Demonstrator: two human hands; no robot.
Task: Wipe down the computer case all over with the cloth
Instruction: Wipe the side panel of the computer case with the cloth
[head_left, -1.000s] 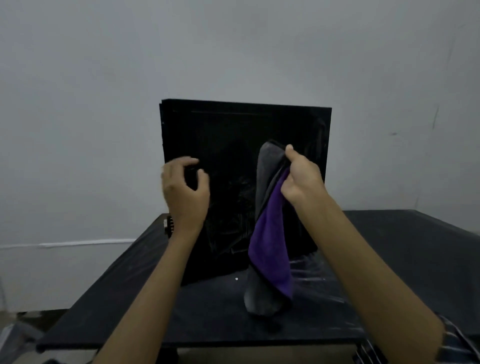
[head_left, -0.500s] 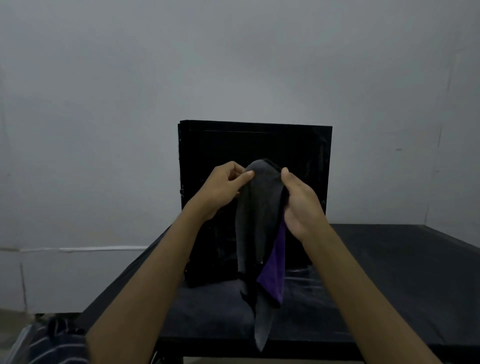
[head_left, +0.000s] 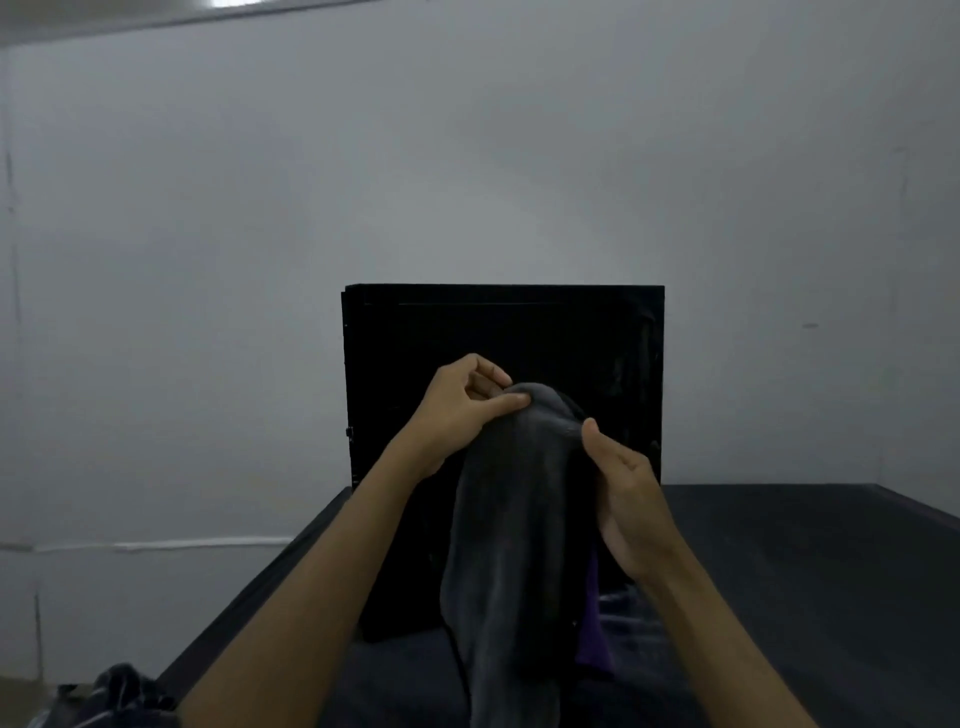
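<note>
Holding a gray cloth (head_left: 511, 525) up in front of an upright black computer case (head_left: 501, 338), a person pinches its top edge between the left hand's (head_left: 460, 408) thumb and curled fingers. The right hand (head_left: 626, 499) grips the cloth's right side, thumb pressed to the fabric. The case stands on a dark table (head_left: 810, 582) against a gray wall (head_left: 467, 156).

Left hand (head_left: 462, 410) and right hand (head_left: 628, 499) are bare, with uncovered forearms (head_left: 332, 566) behind them. Dark striped fabric (head_left: 122, 688) shows beyond the left elbow.

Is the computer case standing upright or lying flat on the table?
Upright: the computer case stands on the table, broad side facing the camera.
</note>
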